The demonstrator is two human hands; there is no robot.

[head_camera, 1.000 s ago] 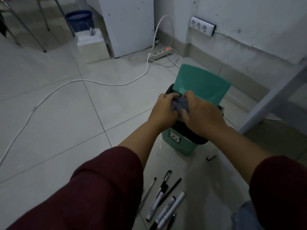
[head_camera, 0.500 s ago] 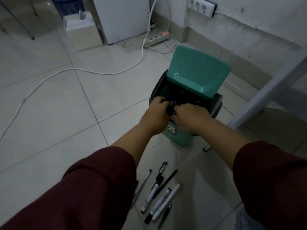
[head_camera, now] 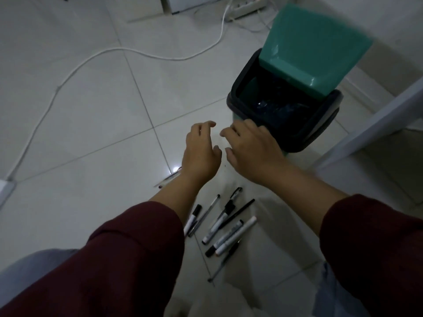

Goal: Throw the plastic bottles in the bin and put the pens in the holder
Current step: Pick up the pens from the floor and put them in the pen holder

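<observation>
A small green bin (head_camera: pixel 320 124) with a dark liner stands on the floor, its green lid (head_camera: pixel 313 46) tipped up. Crumpled clear plastic (head_camera: pixel 272 106) lies inside it. My left hand (head_camera: pixel 201 152) and my right hand (head_camera: pixel 251 149) hover side by side just in front of the bin, both empty with fingers loosely spread. Several pens and markers (head_camera: pixel 226 223) lie scattered on the tiles below my wrists. One more pen (head_camera: pixel 168 179) lies partly hidden under my left wrist. No pen holder is in view.
A white cable (head_camera: pixel 109 52) snakes across the tiled floor to a power strip (head_camera: pixel 247 6) at the top. A pale table leg (head_camera: pixel 375 124) slants down at the right of the bin. Light fabric lies at the bottom edge.
Both hands have drawn back out of the bin and let go of the crumpled bottle, which now lies inside. The view has tilted down toward the pens.
</observation>
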